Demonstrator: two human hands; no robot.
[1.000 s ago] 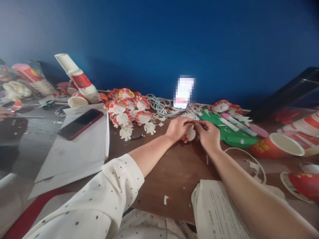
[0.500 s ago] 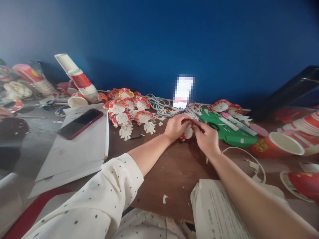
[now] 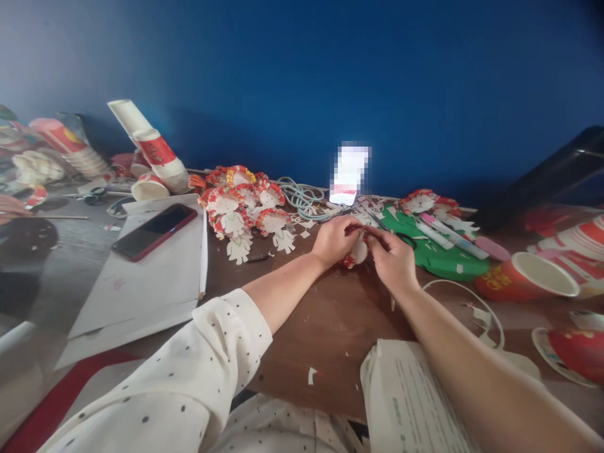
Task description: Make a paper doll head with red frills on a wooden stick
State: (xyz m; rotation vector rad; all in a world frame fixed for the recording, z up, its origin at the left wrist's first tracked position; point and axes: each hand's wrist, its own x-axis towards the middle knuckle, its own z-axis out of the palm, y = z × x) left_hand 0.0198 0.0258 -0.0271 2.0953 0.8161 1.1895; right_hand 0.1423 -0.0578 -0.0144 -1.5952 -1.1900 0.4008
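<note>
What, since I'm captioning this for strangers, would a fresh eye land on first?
Probably the glowing, blurred-out screen, upright before the deep blue wall. Next, just below it, the left hand and right hand meet at a small red-and-white piece. Left of the hands, red-rimmed white paper figures lie heaped on the table.

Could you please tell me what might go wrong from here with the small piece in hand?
The small white-and-red piece is at the fingertips of the left hand and right hand, so a hard pinch or tug might crease or tear it.

The scissors lie just beyond the right hand, whose fingers could knock them.

The loose scrap nearer the person might be brushed off by a sleeve.
</note>
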